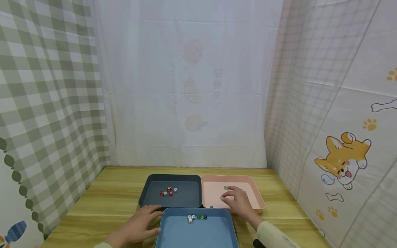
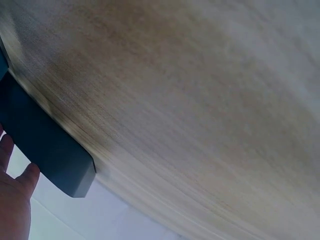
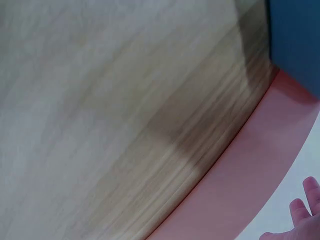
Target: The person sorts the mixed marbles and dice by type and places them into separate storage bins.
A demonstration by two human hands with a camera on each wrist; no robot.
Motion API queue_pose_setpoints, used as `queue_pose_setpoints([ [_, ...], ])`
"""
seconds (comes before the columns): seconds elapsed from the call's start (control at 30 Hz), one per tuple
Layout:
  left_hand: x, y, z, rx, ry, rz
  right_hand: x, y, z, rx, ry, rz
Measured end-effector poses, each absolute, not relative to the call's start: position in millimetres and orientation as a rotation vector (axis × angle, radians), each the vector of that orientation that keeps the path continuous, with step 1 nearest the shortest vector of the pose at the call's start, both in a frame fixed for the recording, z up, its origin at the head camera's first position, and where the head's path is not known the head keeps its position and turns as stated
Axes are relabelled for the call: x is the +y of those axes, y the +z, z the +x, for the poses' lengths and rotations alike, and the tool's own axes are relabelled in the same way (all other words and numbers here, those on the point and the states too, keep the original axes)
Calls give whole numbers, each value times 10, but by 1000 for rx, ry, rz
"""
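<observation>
My right hand [image 1: 239, 203] is over the pink tray [image 1: 258, 203], its thumb and forefinger pinching a small glassy marble [image 1: 221, 198]. Another clear marble [image 1: 225, 188] lies in that tray near the other fingertips, and a dark blue marble [image 1: 211, 206] lies by the near wall. My left hand [image 1: 136, 225] lies with fingers spread, its fingertips at the left rim of the blue tray [image 1: 198, 236]. In that tray, white dice [image 1: 190, 219] sit beside a row of green and blue marbles [image 1: 202, 217].
The black tray [image 1: 186, 201] stands behind the blue one, left of the pink tray. It holds several red dice [image 1: 169, 189] and white dice [image 1: 175, 189]. All three trays stand close together on the wood-grain table [image 1: 93, 203]. Cloth hangings [image 1: 189, 144] surround the table's back and sides.
</observation>
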State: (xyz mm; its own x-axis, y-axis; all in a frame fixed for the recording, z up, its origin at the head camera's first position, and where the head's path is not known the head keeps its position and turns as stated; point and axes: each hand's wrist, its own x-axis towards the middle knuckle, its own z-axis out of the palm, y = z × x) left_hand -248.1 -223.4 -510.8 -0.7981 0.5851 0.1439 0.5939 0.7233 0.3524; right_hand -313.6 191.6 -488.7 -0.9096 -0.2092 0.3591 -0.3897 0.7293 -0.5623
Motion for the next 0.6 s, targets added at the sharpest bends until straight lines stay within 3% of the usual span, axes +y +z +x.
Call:
queue_pose_setpoints([
  [0.6,-2237,-5114,-2470,-2876,-575,-1001,2179,-4926,-3407,-2691,894,120],
])
